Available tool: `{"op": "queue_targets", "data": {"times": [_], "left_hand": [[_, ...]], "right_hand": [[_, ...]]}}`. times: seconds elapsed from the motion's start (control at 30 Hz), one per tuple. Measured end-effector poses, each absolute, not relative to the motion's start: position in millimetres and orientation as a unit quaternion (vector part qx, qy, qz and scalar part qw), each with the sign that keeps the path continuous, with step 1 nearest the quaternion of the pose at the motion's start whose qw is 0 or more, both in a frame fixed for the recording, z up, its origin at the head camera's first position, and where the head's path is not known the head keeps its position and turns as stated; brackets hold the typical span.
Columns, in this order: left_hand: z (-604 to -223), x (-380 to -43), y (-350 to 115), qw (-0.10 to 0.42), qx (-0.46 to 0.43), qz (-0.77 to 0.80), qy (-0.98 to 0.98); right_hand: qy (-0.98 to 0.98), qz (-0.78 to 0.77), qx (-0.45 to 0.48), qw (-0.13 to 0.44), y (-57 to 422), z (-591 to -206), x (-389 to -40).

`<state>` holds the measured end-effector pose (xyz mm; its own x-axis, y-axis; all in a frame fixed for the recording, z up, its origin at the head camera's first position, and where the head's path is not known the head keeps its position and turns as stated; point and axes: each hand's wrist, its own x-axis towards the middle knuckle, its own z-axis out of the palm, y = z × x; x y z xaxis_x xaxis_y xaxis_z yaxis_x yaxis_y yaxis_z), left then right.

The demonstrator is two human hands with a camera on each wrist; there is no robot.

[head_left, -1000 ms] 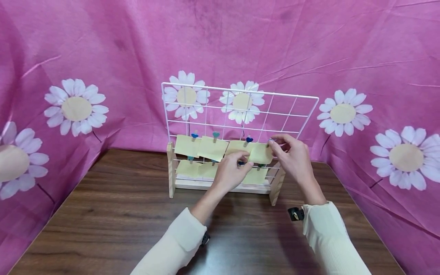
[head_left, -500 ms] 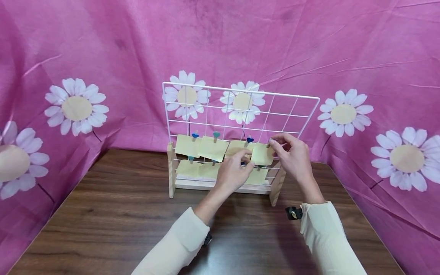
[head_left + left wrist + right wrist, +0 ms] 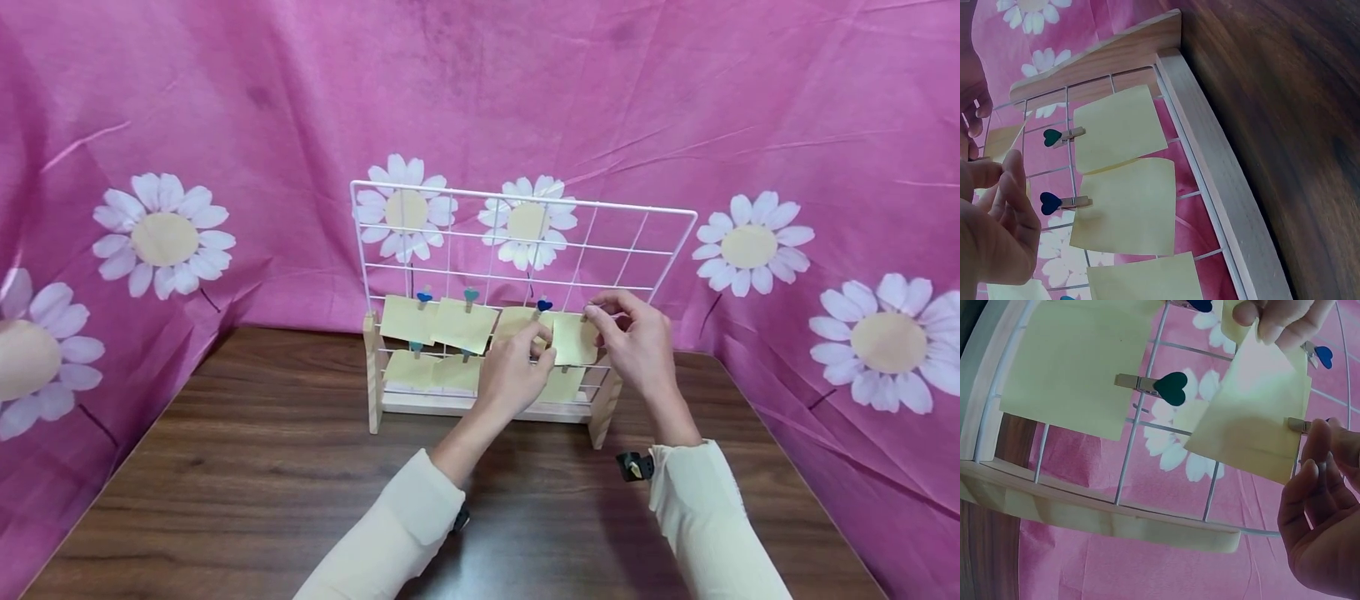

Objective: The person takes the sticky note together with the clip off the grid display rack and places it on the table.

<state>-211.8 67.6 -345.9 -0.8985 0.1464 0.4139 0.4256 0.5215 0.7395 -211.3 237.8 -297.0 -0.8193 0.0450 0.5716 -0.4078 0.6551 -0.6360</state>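
Observation:
A white wire grid (image 3: 525, 242) stands in a wooden base, with pale yellow paper notes clipped to it in two rows. My left hand (image 3: 513, 375) pinches a corner of the upper row's rightmost note (image 3: 574, 340). That note is pulled forward from the wires, as the right wrist view shows. At its top edge my right hand (image 3: 637, 337) pinches a small wooden clothespin (image 3: 1297, 425), whose head is mostly hidden by the fingers. Below, a note (image 3: 1119, 128) hangs from a clothespin with a dark green heart (image 3: 1052, 137), beside a dark blue heart clothespin (image 3: 1050, 203).
Further notes (image 3: 463, 325) hang at the left under blue and teal heart clothespins. The base's wooden side post (image 3: 604, 408) stands just below my right hand. A brown wooden table (image 3: 247, 467) lies beneath, and a pink cloth (image 3: 285, 108) with daisies hangs behind.
My left hand has shifted slightly to the right, drawing the note's lower corner along. The right hand stays at the clothespin, its forearm drifting a little left.

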Motion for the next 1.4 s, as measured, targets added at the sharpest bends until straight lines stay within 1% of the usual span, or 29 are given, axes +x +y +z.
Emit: {"op": "queue_targets", "data": {"times": [0.37, 0.6, 0.87, 1.07, 1.23, 1.4], "left_hand": [[-345.2, -215.4, 63.4, 0.091, -0.141, -0.558, -0.813], [-348.4, -212.8, 62.1, 0.061, -0.130, -0.588, -0.796], [-349.7, -207.8, 54.7, 0.051, -0.142, -0.601, -0.785], [-353.2, -200.3, 40.7, 0.039, -0.159, -0.606, -0.778], [-355.1, -199.9, 27.8, 0.050, -0.157, -0.616, -0.770], [-356.4, -200.7, 18.7, 0.052, -0.157, -0.626, -0.762]], "right_hand": [[-0.851, 0.416, 0.124, 0.297, 230.2, -300.6, -214.6], [-0.842, 0.427, 0.118, 0.309, 228.4, -303.1, -213.6], [-0.826, 0.439, 0.117, 0.333, 228.7, -305.8, -212.3], [-0.796, 0.478, 0.120, 0.352, 228.5, -306.5, -209.1], [-0.793, 0.486, 0.112, 0.351, 223.0, -299.9, -201.0], [-0.788, 0.504, 0.104, 0.338, 221.4, -298.1, -196.2]]}}
